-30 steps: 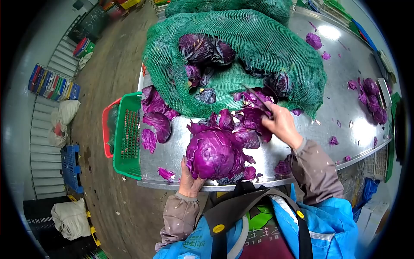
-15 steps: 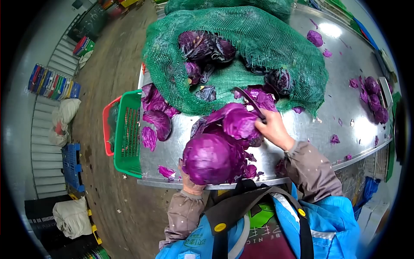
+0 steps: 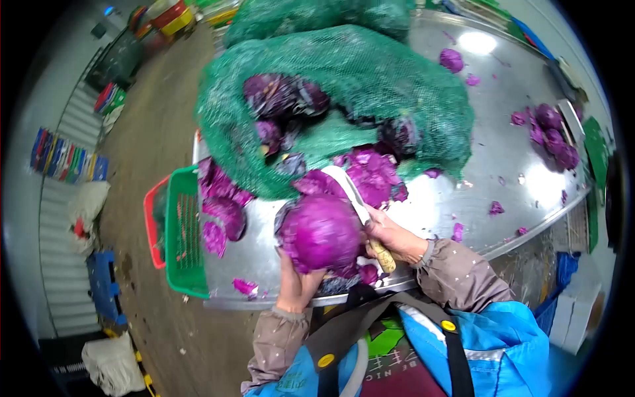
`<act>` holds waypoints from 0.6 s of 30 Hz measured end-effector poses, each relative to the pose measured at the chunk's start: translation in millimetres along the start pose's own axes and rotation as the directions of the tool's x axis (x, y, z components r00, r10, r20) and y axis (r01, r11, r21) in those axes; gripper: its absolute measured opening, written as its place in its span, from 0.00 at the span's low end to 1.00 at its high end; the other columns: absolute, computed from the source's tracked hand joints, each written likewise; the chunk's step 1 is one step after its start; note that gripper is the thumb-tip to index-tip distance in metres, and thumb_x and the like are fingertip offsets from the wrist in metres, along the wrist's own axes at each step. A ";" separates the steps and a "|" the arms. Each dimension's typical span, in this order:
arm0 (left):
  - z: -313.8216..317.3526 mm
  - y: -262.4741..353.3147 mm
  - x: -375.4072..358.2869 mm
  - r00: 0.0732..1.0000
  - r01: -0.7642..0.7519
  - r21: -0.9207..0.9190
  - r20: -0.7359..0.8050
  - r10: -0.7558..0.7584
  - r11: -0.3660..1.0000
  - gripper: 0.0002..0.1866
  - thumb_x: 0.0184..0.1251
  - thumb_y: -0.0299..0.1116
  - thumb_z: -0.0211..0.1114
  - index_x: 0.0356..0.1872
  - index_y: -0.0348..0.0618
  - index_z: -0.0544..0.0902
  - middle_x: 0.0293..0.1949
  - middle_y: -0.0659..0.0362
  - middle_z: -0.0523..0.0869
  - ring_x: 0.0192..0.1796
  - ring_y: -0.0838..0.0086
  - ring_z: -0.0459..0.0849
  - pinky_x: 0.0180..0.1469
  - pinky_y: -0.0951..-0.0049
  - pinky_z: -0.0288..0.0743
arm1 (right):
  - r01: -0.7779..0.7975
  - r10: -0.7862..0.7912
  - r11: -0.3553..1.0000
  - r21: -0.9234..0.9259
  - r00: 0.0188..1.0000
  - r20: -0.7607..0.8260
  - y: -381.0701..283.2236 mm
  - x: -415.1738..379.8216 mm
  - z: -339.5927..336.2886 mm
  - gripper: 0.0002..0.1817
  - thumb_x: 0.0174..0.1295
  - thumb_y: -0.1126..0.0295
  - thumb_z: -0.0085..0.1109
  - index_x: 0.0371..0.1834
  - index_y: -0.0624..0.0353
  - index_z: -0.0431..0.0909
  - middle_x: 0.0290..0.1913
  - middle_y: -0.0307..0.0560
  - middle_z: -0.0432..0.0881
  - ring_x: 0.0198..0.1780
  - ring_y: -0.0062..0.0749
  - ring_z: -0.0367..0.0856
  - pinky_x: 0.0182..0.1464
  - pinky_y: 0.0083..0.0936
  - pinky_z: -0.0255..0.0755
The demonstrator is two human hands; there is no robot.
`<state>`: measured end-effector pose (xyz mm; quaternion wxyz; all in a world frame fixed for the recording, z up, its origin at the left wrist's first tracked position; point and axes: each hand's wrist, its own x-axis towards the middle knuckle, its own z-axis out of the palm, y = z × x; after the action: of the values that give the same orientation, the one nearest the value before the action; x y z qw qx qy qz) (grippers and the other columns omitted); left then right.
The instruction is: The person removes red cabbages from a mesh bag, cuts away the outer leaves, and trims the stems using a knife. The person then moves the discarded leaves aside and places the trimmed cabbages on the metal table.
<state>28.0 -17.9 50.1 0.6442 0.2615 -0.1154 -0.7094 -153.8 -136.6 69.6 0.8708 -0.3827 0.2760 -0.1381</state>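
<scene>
Cabbage (image 3: 320,233) is sitting by the near edge of the surface (image 3: 264,221); left hand (image 3: 297,282) is cupping its side, grip wide; right hand (image 3: 395,236) is clasping a knife (image 3: 356,198), grip closed.

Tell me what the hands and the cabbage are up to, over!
Left hand cupping big purple cabbage. Right hand gripping knife. Loose leaves crowding just beyond, over.

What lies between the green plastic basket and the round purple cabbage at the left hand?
In the head view: torn purple leaves and a curved purple cabbage piece, then a bare strip of shiny metal table.
</scene>
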 end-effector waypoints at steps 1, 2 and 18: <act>3.1 -7.9 7.6 0.999 -0.034 0.251 -0.007 0.036 0.967 0.47 0.61 0.70 0.48 0.73 0.52 0.48 0.72 0.49 0.54 0.73 0.56 0.55 0.72 0.51 0.52 | -0.088 0.090 0.984 0.152 0.996 -0.008 23.5 -0.5 -34.0 0.40 0.60 0.46 0.60 0.70 0.57 0.58 0.59 0.48 0.73 0.54 0.34 0.77 0.55 0.34 0.75; 23.8 -9.4 14.9 0.997 -0.028 0.385 0.071 0.000 0.923 0.50 0.59 0.72 0.47 0.73 0.45 0.49 0.72 0.51 0.54 0.74 0.57 0.52 0.73 0.54 0.49 | 0.059 -0.033 0.951 0.305 0.995 -0.090 36.3 -7.4 -49.2 0.40 0.60 0.44 0.58 0.69 0.57 0.59 0.59 0.49 0.74 0.56 0.36 0.76 0.57 0.38 0.73; -87.5 35.0 52.1 0.925 0.026 0.637 0.276 0.259 -0.770 0.22 0.45 0.36 0.63 0.48 0.53 0.80 0.56 0.58 0.75 0.61 0.52 0.67 0.56 0.45 0.62 | 0.831 -0.152 0.556 0.015 0.119 -0.981 36.3 -189.9 -234.5 0.22 0.59 0.48 0.57 0.46 0.52 0.74 0.27 0.43 0.75 0.25 0.30 0.75 0.27 0.26 0.71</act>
<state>101.7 -58.5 -17.2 0.1053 0.7159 -0.6901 0.0068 -444.0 -164.9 -16.2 0.5079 -0.0186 0.4948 -0.7049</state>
